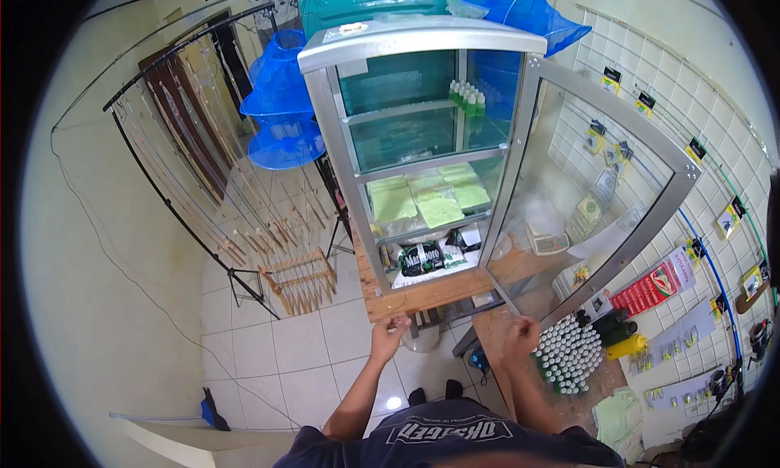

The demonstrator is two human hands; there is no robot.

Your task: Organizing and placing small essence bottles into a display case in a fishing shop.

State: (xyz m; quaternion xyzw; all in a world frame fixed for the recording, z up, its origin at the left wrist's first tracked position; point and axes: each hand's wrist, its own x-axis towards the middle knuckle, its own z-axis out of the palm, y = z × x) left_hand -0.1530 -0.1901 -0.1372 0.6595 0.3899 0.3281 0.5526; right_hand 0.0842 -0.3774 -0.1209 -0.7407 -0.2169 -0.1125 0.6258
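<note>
Left hand (pixel 392 326) loosely curled before the wooden table (pixel 439 294), right hand (pixel 522 336) curled near the open glass door's (pixel 587 188) lower edge — hold of either impossible to tell. Beyond, atop the table: cabinet (pixel 431 164) with green bottles (pixel 469 100) above, pale-green packets (pixel 392 200) mid-level, dark packs (pixel 422 259) below — overlapping, partly hidden.

We stood in what looked like a small shop, with a glass display cabinet (pixel 431 163) and wall-hung packets (pixel 730 218).
</note>
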